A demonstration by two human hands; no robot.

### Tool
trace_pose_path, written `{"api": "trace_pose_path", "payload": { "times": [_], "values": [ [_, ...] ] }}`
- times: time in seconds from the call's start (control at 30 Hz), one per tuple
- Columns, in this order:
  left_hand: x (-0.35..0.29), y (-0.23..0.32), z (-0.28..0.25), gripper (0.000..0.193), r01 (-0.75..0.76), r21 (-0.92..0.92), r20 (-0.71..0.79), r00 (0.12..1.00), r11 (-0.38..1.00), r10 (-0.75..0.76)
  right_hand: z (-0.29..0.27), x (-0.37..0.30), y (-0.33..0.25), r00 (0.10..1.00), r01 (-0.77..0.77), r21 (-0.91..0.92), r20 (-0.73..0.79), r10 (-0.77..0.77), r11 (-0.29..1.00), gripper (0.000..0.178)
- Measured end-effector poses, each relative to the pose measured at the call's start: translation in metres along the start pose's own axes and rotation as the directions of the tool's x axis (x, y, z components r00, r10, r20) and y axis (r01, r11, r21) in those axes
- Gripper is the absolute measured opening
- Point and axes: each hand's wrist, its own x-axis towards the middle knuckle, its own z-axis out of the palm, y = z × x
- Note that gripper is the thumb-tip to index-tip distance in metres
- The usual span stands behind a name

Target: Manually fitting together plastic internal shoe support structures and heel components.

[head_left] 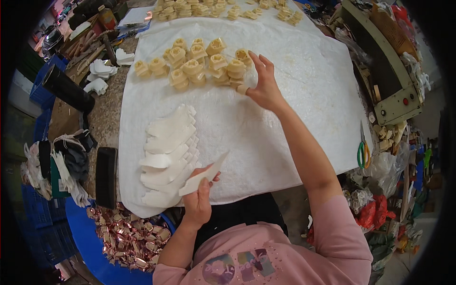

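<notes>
So, the left hand (pixel 198 202) is holding one white piece (pixel 205 175) at the near edge of the surface (pixel 304 118), its grip closing narrowly with the thumb in front and the piece hiding part of the fingers. The right hand (pixel 266 85) is hovering just beside the cream rolls (pixel 194 67), grip standing wide, thumb and fingers well apart. The thumb tip is blending into the cream colour, so I can't tell whether it's touching one.

Counting-wise, the rolls are bunching up past ten, with some covering others. The white pile (pixel 166 147) is lying left of centre, overlapping too much for an exact number. More cream bunches (pixel 190 9) are getting cut off by the top edge. One pair of scissors (pixel 364 152) is lying near the right edge, and one black slab (pixel 106 176) is lying on the left. Shiny pinkish bits (pixel 126 235) are filling a blue tub (pixel 92 261), way too many to count.

As for writing, the pink shirt (pixel 285 247) is showing decorative lettering across the front.
</notes>
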Motion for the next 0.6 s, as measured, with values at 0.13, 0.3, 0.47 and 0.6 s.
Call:
{"api": "trace_pose_path", "payload": {
  "times": [0.13,0.3,0.47,0.6],
  "values": [
    [0.004,-0.004,0.002,0.034,-0.051,0.003,0.005,0.999,0.999,0.051,-0.013,0.047,0.042,0.972,-0.005,0.037,0.233,-0.004,0.999,0.093],
    [0.003,-0.008,0.000,0.033,-0.071,0.055,-0.034,0.997,0.996,0.073,0.011,0.074,0.054,0.921,0.100,0.019,0.377,-0.100,0.995,0.089],
    [0.006,-0.009,0.009,0.034,-0.084,0.124,-0.058,0.994,0.989,0.092,0.026,0.082,0.083,0.992,-0.072,0.312,-0.075,0.100,0.947,0.076],
    [0.006,-0.009,0.007,0.033,-0.120,0.177,-0.051,0.990,0.977,0.131,0.013,0.083,0.071,0.898,-0.278,0.659,-0.079,0.432,0.699,0.073]
  ]
}}
